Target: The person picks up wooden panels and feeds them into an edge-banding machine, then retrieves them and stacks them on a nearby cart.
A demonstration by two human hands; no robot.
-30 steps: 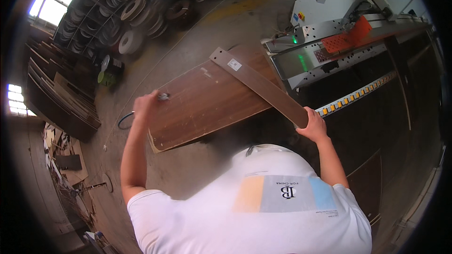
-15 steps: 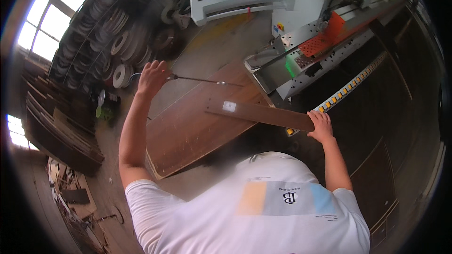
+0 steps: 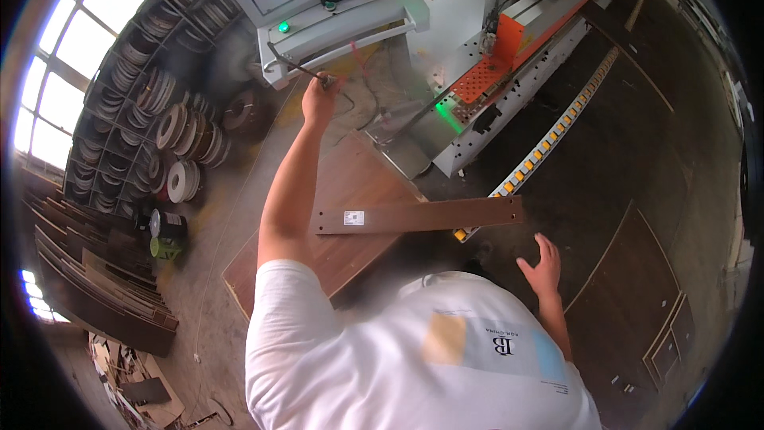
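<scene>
Narrow board: the brown strip [image 3: 434, 217] lies across the large wood-grain panel [image 3: 362, 187], its right end reaching past that panel toward the roller rail [image 3: 547, 143].
Your left hand: raised far forward, the left hand [image 3: 318, 97] is closed around a thin, rod-like tool [image 3: 293, 65] aimed far left; blur hides its grip, so it may be an air gun.
Your right hand: empty, fingers spread and thumb apart, the right hand [image 3: 543, 271] is just nearer to you than the strip's right end, not touching it.
Progress: the strip already has small dark holes at both ends and a white label [image 3: 354, 218] near the left one; what is left, you cannot judge from here.
Surfaces: the strip is flat, straight-edged and matt; the panel is smooth, redder, with a pale edge.
Machine side: far right, a perforated orange guard [image 3: 480, 82] stands over bare metal; yellow rollers dot the rail.
</scene>
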